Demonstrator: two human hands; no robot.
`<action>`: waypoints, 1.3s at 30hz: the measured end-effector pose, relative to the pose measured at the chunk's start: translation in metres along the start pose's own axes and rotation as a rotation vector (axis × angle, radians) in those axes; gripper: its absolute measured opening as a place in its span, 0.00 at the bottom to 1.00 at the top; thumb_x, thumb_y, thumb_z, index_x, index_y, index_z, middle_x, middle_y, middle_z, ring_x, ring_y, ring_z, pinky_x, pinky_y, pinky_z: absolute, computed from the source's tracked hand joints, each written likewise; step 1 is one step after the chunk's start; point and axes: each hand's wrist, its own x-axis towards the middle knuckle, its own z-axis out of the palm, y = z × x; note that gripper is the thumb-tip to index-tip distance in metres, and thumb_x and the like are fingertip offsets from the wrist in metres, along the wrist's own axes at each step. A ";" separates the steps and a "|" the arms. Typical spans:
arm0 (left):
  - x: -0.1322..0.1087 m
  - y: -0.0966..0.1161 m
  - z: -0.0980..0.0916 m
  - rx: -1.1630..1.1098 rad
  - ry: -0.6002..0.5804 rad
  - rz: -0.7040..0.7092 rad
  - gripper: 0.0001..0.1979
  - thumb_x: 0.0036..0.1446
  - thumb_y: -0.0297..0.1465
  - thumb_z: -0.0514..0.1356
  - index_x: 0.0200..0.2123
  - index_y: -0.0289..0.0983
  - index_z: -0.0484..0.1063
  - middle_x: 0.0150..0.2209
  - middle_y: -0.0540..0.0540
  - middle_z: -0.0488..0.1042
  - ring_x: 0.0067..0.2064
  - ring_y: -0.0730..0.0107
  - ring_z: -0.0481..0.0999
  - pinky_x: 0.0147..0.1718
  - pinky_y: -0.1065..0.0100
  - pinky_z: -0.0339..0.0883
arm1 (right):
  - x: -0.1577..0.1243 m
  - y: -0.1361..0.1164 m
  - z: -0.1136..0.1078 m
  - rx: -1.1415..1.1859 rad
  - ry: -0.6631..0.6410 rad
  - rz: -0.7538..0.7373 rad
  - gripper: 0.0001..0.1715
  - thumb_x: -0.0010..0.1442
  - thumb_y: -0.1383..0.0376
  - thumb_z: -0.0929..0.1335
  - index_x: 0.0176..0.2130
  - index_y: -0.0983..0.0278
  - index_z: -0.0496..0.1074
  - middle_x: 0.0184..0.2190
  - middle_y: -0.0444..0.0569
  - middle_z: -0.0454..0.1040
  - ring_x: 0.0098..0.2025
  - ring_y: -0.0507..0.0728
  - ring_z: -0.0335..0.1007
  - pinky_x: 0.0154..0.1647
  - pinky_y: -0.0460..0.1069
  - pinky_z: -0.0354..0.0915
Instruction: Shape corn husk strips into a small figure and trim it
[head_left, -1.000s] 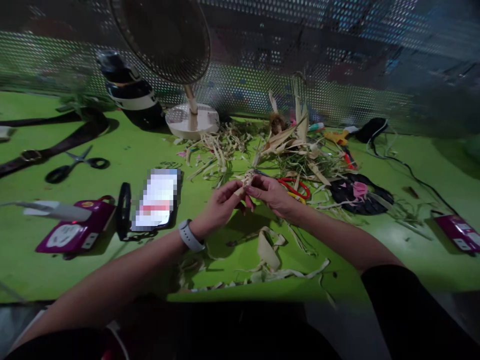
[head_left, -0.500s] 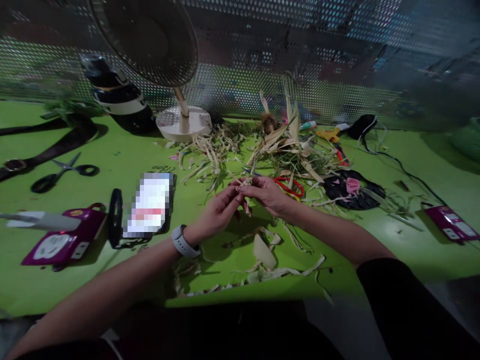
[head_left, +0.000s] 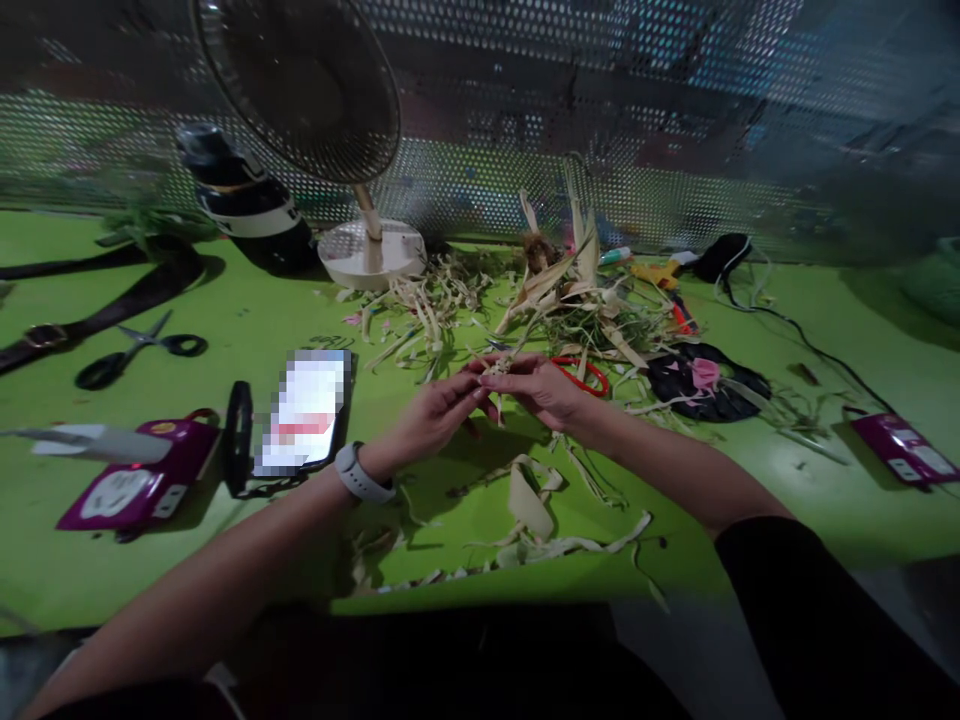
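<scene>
My left hand (head_left: 435, 410) and my right hand (head_left: 536, 385) meet above the green table (head_left: 247, 320). Both pinch a small bundle of dry husk strips (head_left: 501, 364) held between their fingertips. A grey watch (head_left: 360, 478) sits on my left wrist. A pile of dried husks and green stalks (head_left: 577, 290) lies just beyond the hands. Loose husk strips (head_left: 536, 500) lie on the table under my forearms. Red-handled scissors (head_left: 581, 370) rest right behind my right hand.
A table fan (head_left: 352, 130) stands at the back, a dark bottle (head_left: 240, 195) beside it. Black scissors (head_left: 135, 350), a belt (head_left: 97, 300), a phone on a stand (head_left: 304, 410) and a purple packet (head_left: 135, 480) lie left. Dark cloth (head_left: 705, 380), a cable (head_left: 810, 345) and another purple packet (head_left: 904, 450) lie right. Perforated metal screen behind.
Both hands stay together on the husk bundle, fingers working it slightly. The view has shifted a little; nothing on the table has moved.
</scene>
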 end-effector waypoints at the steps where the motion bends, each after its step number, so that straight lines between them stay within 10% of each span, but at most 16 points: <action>1: 0.001 0.002 -0.003 0.046 -0.010 -0.002 0.15 0.61 0.41 0.56 0.34 0.35 0.76 0.31 0.44 0.77 0.29 0.71 0.74 0.25 0.74 0.69 | 0.001 0.001 -0.001 -0.011 0.018 -0.010 0.18 0.38 0.63 0.79 0.33 0.64 0.80 0.29 0.45 0.80 0.31 0.51 0.73 0.32 0.46 0.70; 17: -0.020 0.011 -0.029 0.021 -0.249 -0.076 0.16 0.63 0.39 0.53 0.40 0.36 0.77 0.34 0.42 0.81 0.28 0.72 0.75 0.27 0.73 0.70 | -0.007 0.007 0.009 -0.129 -0.098 0.031 0.17 0.41 0.61 0.78 0.34 0.63 0.80 0.30 0.44 0.80 0.34 0.52 0.75 0.43 0.50 0.69; 26: -0.026 0.004 -0.024 0.189 -0.098 0.027 0.17 0.65 0.39 0.50 0.31 0.35 0.71 0.27 0.47 0.75 0.29 0.73 0.72 0.33 0.71 0.65 | -0.003 0.004 0.007 -0.360 -0.176 -0.002 0.21 0.48 0.55 0.75 0.40 0.64 0.78 0.35 0.46 0.80 0.39 0.54 0.75 0.48 0.51 0.68; 31: -0.025 0.004 -0.022 0.103 0.101 -0.007 0.15 0.64 0.40 0.50 0.33 0.36 0.66 0.24 0.51 0.68 0.27 0.75 0.68 0.31 0.71 0.64 | 0.013 -0.044 -0.023 -0.797 -0.108 -0.092 0.21 0.58 0.56 0.69 0.48 0.64 0.75 0.46 0.52 0.78 0.47 0.57 0.73 0.53 0.55 0.65; 34: -0.024 0.003 -0.022 -0.049 0.178 0.000 0.15 0.63 0.42 0.53 0.32 0.36 0.66 0.24 0.52 0.67 0.27 0.75 0.68 0.31 0.71 0.64 | 0.028 -0.062 -0.049 -1.463 0.086 -0.226 0.19 0.59 0.64 0.67 0.49 0.67 0.74 0.49 0.57 0.75 0.51 0.63 0.70 0.54 0.58 0.63; 39: -0.024 0.005 -0.022 -0.264 0.240 -0.018 0.15 0.59 0.43 0.58 0.33 0.36 0.68 0.23 0.52 0.66 0.26 0.76 0.67 0.29 0.71 0.65 | 0.038 -0.068 -0.067 -2.233 0.044 -0.104 0.13 0.58 0.69 0.66 0.41 0.70 0.77 0.47 0.62 0.75 0.52 0.67 0.66 0.51 0.57 0.60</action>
